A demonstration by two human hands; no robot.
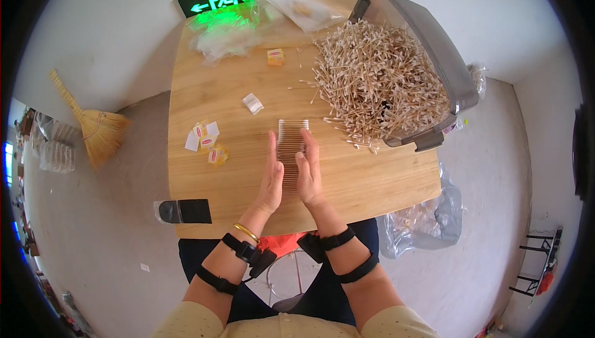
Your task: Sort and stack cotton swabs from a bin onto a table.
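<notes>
A neat row of cotton swabs [290, 167] lies on the wooden table in front of me, the sticks side by side and their white tips lined up along both edges. My left hand [271, 180] stands on edge along the row's left side, fingers straight. Along the right side is my right hand [310, 174], also upright on its edge with fingers stretched out and the thumb raised. Both palms face the row and sit close against the swab tips; whether they press on them I cannot tell. Neither hand is wrapped round anything.
At the right, a grey tinted plastic bin [443, 59] lies tipped, with a heap of loose swabs [378, 84] spilling out. Small yellow-and-white labels [207, 143], a folded white piece [253, 104], clear plastic bags [226, 34] and a black pouch [193, 211] lie about the table.
</notes>
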